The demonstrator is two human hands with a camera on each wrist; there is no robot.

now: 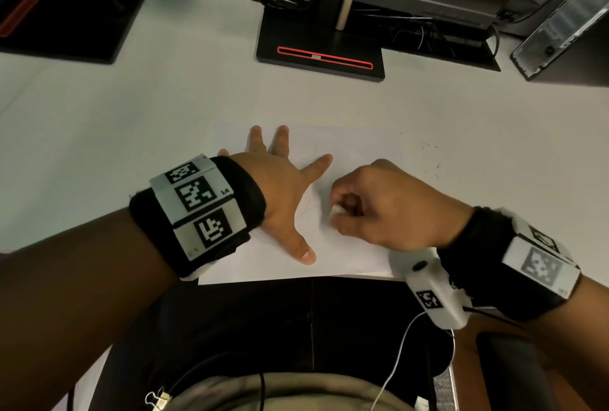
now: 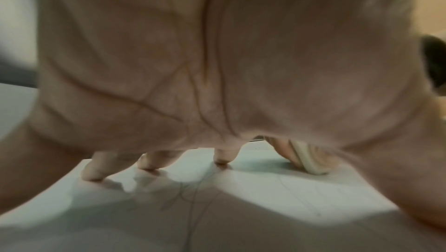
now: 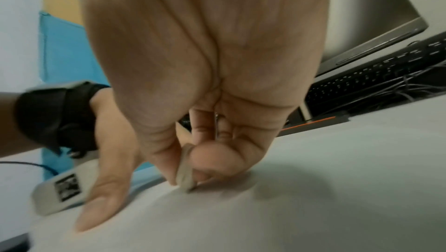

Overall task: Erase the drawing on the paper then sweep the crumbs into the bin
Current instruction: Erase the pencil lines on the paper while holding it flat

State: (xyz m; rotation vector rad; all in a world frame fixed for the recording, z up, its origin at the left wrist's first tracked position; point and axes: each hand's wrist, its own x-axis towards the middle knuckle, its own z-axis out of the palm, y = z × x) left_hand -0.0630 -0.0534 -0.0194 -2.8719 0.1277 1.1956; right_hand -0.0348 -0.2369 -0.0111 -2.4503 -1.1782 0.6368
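A white sheet of paper [image 1: 356, 153] lies at the desk's near edge, with faint pencil lines [image 2: 193, 191] on it. My left hand [image 1: 283, 186] presses flat on the sheet with fingers spread. My right hand [image 1: 379, 209] pinches a small white eraser [image 1: 337, 211] between thumb and fingers, its lower edge touching the paper just right of the left hand. The eraser [image 3: 184, 170] shows on edge against the sheet in the right wrist view, and the eraser [image 2: 311, 162] also appears past the left palm. Dark eraser crumbs [image 1: 431, 160] are scattered on the desk right of the paper. No bin is in view.
A monitor stand [image 1: 319, 48] with a red slot sits behind the paper, a second monitor base [image 1: 75, 15] at back left. A computer case [image 1: 560, 24] and tangled cables [image 1: 428, 34] are at back right. A keyboard [image 3: 376, 76] shows beside the monitor.
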